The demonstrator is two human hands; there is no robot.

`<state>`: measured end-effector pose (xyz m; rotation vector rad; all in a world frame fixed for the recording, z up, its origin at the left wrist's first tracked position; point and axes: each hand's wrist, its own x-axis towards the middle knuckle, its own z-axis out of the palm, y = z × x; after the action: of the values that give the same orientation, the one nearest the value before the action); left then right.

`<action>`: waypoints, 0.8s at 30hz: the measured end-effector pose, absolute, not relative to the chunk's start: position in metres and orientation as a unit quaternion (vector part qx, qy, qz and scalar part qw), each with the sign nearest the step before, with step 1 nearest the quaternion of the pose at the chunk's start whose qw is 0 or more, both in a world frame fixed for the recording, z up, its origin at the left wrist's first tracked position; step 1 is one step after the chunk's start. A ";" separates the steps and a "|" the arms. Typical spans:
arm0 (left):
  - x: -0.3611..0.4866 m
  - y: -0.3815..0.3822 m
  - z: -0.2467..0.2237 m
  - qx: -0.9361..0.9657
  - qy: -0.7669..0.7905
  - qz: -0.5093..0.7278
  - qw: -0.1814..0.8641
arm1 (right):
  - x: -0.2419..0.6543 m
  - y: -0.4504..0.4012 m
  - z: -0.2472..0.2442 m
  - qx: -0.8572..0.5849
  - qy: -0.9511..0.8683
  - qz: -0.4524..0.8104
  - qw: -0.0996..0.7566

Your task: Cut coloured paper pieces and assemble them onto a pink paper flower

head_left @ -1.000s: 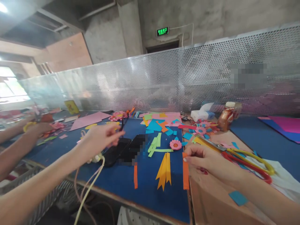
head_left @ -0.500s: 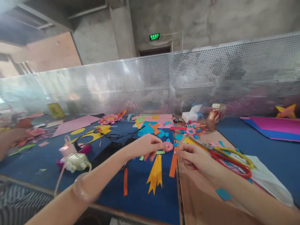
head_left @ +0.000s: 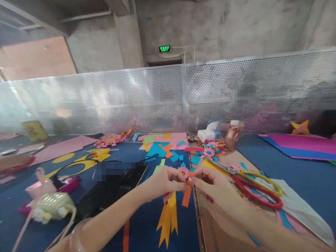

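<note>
My left hand point(head_left: 168, 180) and my right hand point(head_left: 214, 183) meet above the table, fingertips pinched together. Between them is the upper end of an orange paper strip point(head_left: 186, 198), whose lower end hangs down. Just behind the fingertips lies a small pink paper flower point(head_left: 183, 171), partly hidden. Below my left hand, a fan of yellow paper ribbons point(head_left: 168, 218) with notched ends lies on the blue tabletop. Beside my right forearm rest scissors point(head_left: 258, 192) with red and yellow handles.
Blue and orange paper scraps point(head_left: 157, 149) lie behind the hands. A tissue pack point(head_left: 208, 135) and a brown bottle point(head_left: 233, 135) stand farther back. To the left are a black phone point(head_left: 131, 178) and a woven pouch point(head_left: 52, 206). Another person's hand point(head_left: 15, 163) shows at far left.
My hands have come together; my left fingers have moved from the pink flower to the orange strip's upper end. The view has shifted slightly right.
</note>
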<state>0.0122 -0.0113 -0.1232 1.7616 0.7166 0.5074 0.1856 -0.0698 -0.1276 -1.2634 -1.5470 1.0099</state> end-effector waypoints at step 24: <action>0.006 -0.025 -0.124 0.693 0.331 0.238 0.595 | 0.192 -0.082 -0.141 -0.387 -0.812 -0.111 0.423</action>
<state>0.0061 -0.0247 -0.1239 1.6092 0.7700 0.5539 0.1922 -0.0820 -0.1413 -0.9685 -2.0314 -0.2786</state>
